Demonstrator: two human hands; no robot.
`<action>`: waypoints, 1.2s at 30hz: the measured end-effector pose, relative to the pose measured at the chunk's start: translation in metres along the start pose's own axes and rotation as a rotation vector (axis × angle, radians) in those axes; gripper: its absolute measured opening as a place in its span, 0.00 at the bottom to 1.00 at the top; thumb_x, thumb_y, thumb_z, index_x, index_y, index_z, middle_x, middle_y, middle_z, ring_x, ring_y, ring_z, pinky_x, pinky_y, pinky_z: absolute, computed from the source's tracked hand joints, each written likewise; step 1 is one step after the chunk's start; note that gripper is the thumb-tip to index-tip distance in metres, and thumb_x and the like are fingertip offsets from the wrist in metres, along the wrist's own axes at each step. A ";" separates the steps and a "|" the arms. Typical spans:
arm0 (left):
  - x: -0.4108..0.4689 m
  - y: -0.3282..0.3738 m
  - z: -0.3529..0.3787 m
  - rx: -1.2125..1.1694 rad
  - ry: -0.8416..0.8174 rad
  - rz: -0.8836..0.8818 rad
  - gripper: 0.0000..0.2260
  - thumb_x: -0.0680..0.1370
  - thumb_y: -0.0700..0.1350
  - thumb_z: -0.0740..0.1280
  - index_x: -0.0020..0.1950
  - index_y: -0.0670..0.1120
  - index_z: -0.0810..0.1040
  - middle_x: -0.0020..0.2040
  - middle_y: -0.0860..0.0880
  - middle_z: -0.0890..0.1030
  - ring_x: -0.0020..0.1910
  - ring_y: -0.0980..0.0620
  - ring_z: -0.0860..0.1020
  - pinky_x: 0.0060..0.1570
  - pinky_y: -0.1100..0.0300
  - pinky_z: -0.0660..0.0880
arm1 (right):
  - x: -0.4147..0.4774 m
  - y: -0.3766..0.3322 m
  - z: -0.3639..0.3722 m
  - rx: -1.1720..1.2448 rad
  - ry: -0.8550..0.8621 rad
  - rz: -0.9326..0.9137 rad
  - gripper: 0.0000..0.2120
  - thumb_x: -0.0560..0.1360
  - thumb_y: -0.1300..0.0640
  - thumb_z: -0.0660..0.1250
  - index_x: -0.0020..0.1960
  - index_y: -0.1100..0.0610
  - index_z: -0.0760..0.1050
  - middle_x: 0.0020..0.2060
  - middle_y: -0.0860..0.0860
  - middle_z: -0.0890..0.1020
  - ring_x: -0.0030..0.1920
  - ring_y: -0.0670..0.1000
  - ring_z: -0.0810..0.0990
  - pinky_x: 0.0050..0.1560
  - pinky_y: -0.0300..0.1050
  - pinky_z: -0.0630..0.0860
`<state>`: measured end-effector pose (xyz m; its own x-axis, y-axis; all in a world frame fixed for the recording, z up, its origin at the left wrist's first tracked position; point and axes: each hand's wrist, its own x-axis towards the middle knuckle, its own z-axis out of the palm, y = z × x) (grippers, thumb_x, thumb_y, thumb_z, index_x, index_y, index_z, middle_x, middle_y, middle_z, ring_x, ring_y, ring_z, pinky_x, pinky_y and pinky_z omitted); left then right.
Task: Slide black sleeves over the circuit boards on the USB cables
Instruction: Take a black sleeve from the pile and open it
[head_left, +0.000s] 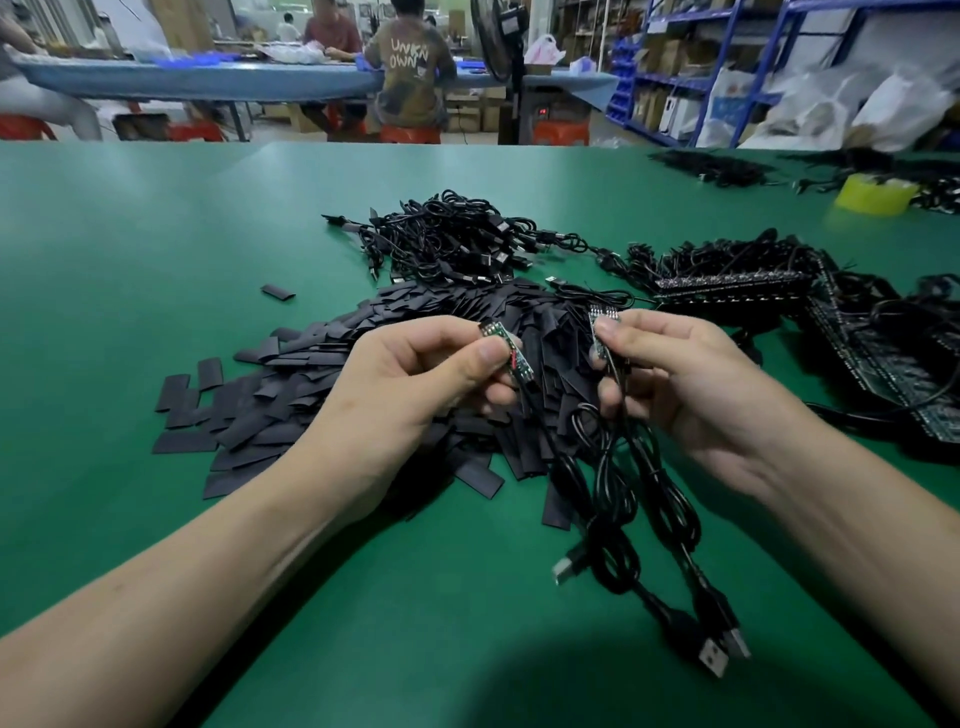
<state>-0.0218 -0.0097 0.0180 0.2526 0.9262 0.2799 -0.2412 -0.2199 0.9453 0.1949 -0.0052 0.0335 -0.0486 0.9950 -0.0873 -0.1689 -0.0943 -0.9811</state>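
Note:
My left hand (415, 374) pinches a small green circuit board (506, 345) between thumb and fingers, its black USB cable hanging down. My right hand (691, 374) pinches a second circuit board (602, 325), and several black cables (623, 499) dangle below it, their USB plugs (719, 652) near the table's front. Both boards are bare, with no sleeve on them. A large heap of flat black sleeves (291, 400) lies on the green table (130, 270) under and to the left of my hands.
A tangle of black USB cables (457, 244) lies behind the sleeves. Bundled boards with cables (737, 286) stretch along the right. A yellow tape roll (875, 197) sits far right. People work at a blue table (208, 78) in the background.

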 end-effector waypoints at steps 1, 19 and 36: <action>0.000 0.000 0.000 -0.019 -0.005 -0.002 0.04 0.73 0.45 0.72 0.41 0.47 0.86 0.34 0.49 0.84 0.33 0.57 0.82 0.35 0.71 0.76 | 0.002 0.000 -0.002 -0.027 0.021 -0.015 0.10 0.70 0.54 0.75 0.48 0.57 0.79 0.38 0.52 0.80 0.26 0.46 0.77 0.28 0.37 0.75; 0.003 -0.007 -0.002 0.351 0.104 0.155 0.05 0.70 0.51 0.75 0.41 0.51 0.86 0.38 0.52 0.86 0.37 0.58 0.80 0.41 0.65 0.77 | -0.014 0.002 0.016 -0.911 -0.172 -0.479 0.15 0.78 0.37 0.63 0.53 0.44 0.83 0.48 0.41 0.84 0.51 0.42 0.82 0.53 0.41 0.76; 0.007 -0.012 -0.016 1.287 -0.456 0.560 0.08 0.80 0.51 0.73 0.57 0.56 0.87 0.52 0.55 0.82 0.51 0.49 0.76 0.48 0.47 0.75 | -0.006 0.016 0.012 -0.751 -0.006 -0.355 0.12 0.83 0.51 0.62 0.42 0.53 0.75 0.35 0.47 0.85 0.35 0.51 0.76 0.44 0.54 0.74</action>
<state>-0.0319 0.0043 0.0055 0.7343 0.5099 0.4480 0.5131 -0.8491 0.1254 0.1812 -0.0132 0.0206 -0.1218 0.9611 0.2480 0.5266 0.2744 -0.8046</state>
